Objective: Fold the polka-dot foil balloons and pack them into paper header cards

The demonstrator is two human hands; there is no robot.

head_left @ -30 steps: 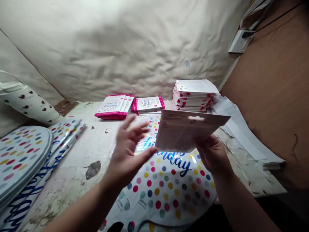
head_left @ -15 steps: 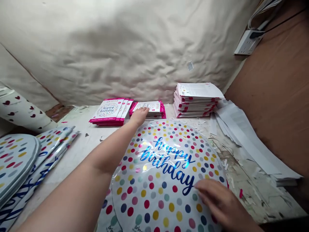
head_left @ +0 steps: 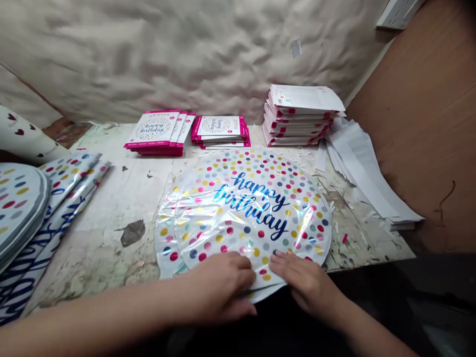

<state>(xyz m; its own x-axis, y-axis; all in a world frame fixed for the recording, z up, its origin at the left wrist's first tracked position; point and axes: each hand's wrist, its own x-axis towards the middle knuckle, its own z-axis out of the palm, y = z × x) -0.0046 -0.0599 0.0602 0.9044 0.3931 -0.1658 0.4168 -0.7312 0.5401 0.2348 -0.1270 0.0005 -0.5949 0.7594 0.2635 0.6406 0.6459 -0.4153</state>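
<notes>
A flat, round foil balloon (head_left: pixel 208 223) with coloured dots and blue "happy birthday" lettering lies on the worktable, its clear film shiny and rippled. Under it, another dotted foil sheet (head_left: pixel 168 248) sticks out at the left. At the near edge, my left hand (head_left: pixel 223 282) has curled fingers on top of the balloon and its thumb below the rim. Close by on the right, my right hand (head_left: pixel 307 280) grips the same edge, fingers laid over the top and thumb beneath. Part of the near rim is hidden behind both hands.
Pink-bordered packets (head_left: pixel 158 131) and a second packet pile (head_left: pixel 219 128) stand along the back wall. Right of them are a tall packet stack (head_left: pixel 303 99) and loose white paper strips (head_left: pixel 366 166). More dotted balloons (head_left: pixel 18 198) and folded foil (head_left: pixel 70 198) lie at left.
My left hand has come back from the packet pile to the balloon's near edge. My right hand has shifted to that edge as well. The view has tilted down.
</notes>
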